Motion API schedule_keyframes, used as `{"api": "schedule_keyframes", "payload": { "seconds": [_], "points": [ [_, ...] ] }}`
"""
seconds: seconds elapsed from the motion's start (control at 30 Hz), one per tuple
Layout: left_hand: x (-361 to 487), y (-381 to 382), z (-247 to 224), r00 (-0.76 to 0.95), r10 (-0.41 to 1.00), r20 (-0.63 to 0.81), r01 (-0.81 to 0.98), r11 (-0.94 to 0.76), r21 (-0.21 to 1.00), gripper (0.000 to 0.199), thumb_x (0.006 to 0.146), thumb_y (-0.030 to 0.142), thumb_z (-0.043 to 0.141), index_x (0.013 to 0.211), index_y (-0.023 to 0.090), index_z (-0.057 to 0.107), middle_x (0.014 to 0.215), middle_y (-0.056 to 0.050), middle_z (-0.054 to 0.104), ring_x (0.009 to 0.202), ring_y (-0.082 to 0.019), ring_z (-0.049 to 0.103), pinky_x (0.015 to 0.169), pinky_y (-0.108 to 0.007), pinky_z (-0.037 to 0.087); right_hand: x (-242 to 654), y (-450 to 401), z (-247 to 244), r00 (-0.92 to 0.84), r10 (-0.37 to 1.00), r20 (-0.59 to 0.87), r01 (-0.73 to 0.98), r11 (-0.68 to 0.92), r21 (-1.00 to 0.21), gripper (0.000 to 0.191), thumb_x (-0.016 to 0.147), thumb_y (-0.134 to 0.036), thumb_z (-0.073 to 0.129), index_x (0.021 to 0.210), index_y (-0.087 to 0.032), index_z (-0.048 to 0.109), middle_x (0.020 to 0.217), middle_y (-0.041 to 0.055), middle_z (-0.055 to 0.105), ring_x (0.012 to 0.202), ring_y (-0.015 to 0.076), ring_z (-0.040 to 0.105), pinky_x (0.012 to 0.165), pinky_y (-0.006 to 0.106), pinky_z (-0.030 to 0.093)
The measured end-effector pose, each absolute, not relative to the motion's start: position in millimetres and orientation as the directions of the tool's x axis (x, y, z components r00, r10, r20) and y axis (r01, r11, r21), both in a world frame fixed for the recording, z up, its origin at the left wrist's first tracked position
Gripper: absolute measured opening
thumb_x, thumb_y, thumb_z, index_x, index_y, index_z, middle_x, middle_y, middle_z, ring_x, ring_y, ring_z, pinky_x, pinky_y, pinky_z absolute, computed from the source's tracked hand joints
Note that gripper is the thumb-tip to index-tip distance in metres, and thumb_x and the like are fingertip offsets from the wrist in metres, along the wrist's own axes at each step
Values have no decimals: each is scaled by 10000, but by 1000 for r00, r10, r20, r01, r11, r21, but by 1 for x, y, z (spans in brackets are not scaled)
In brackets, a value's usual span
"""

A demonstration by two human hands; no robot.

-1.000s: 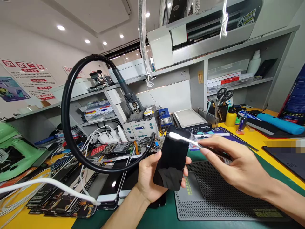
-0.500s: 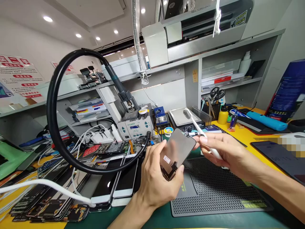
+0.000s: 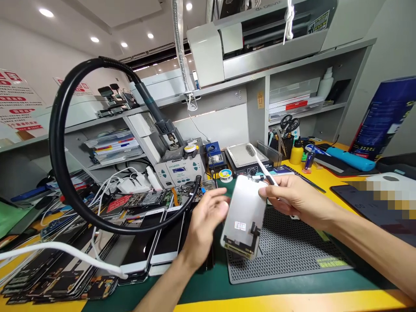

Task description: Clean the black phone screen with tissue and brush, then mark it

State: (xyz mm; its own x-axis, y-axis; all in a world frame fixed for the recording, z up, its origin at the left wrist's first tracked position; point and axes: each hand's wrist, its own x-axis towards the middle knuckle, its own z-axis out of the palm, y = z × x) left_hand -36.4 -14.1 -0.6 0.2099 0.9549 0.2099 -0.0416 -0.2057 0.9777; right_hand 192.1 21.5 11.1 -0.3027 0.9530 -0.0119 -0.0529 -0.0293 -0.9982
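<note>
A phone screen assembly (image 3: 244, 206) is tilted upright over the mat, its silvery back with a small white label facing me. Its upper right edge is pinched by my right hand (image 3: 289, 197). The same hand also grips a white brush (image 3: 264, 170), whose dark bristles point up and away to the left. My left hand (image 3: 203, 225) is just left of the screen, fingers apart and holding nothing. Under the screen lies a grey perforated mat (image 3: 292, 251).
Several phones and loose screens (image 3: 58, 273) are stacked at left. A thick black hose (image 3: 56, 143) loops in front of a soldering station (image 3: 180, 169). Further right stand a heating plate (image 3: 248, 158), a yellow bottle (image 3: 296, 152) and scissors (image 3: 289, 124). A dark phone (image 3: 360, 208) lies at right.
My left hand has let go of the screen and opened to its left. The screen is now held by my right hand along with the brush, and stands more upright. The view has shifted slightly.
</note>
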Motion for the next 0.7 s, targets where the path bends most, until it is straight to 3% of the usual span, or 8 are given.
{"api": "schedule_keyframes", "payload": {
  "seconds": [0.1, 0.23, 0.33, 0.47, 0.6, 0.7],
  "points": [
    [-39, -8, 3, 492, 871, -14, -410, 246, 878, 396, 947, 389, 424, 1075, 98, 660, 1038, -153, 680, 977, -272, 622, 891, -403, 436, 192, 22, 10, -385, 922, -36, -102, -81, -991, 409, 787, -329, 733, 565, -193, 417, 424, -78, 382, 388, 44, 240, 388, 225, 142],
    [-36, -6, 1, 699, 710, -86, -473, 550, 688, 457, 916, 400, 404, 1140, 95, 660, 1086, -174, 689, 1002, -331, 648, 936, -468, 412, 190, 21, 8, -435, 898, -57, -132, -127, -983, 384, 797, -300, 727, 582, -190, 428, 428, -86, 363, 396, 45, 225, 393, 225, 131],
    [-32, -8, -1, 792, 606, -74, -421, 631, 652, 604, 888, 465, 386, 1273, 45, 586, 1185, -221, 646, 1028, -374, 641, 974, -509, 376, 188, 20, 9, -436, 897, -68, -118, -131, -984, 377, 808, -316, 722, 596, -188, 438, 431, -88, 354, 402, 46, 219, 395, 225, 122],
    [-29, -9, -5, 820, 568, -65, -408, 661, 630, 675, 864, 500, 412, 1292, 2, 566, 1222, -229, 621, 1021, -370, 642, 982, -495, 380, 186, 17, 9, -449, 890, -80, -101, -139, -985, 373, 806, -336, 727, 614, -190, 443, 442, -93, 336, 414, 49, 212, 399, 224, 126],
    [-28, -9, -9, 809, 585, -58, -427, 652, 627, 663, 877, 522, 428, 1273, 15, 589, 1193, -211, 641, 953, -343, 665, 927, -459, 434, 184, 14, 11, -430, 900, -68, -68, -107, -992, 370, 794, -385, 735, 632, -192, 464, 448, -93, 330, 418, 54, 215, 397, 229, 129],
    [-29, -9, -9, 744, 667, -38, -499, 592, 633, 643, 910, 510, 393, 1303, 35, 576, 1179, -205, 650, 929, -314, 670, 878, -436, 471, 183, 14, 12, -337, 941, 14, 46, 32, -998, 377, 846, -521, 646, 723, -174, 568, 501, -67, 397, 429, 62, 237, 399, 234, 150]
  ]
}}
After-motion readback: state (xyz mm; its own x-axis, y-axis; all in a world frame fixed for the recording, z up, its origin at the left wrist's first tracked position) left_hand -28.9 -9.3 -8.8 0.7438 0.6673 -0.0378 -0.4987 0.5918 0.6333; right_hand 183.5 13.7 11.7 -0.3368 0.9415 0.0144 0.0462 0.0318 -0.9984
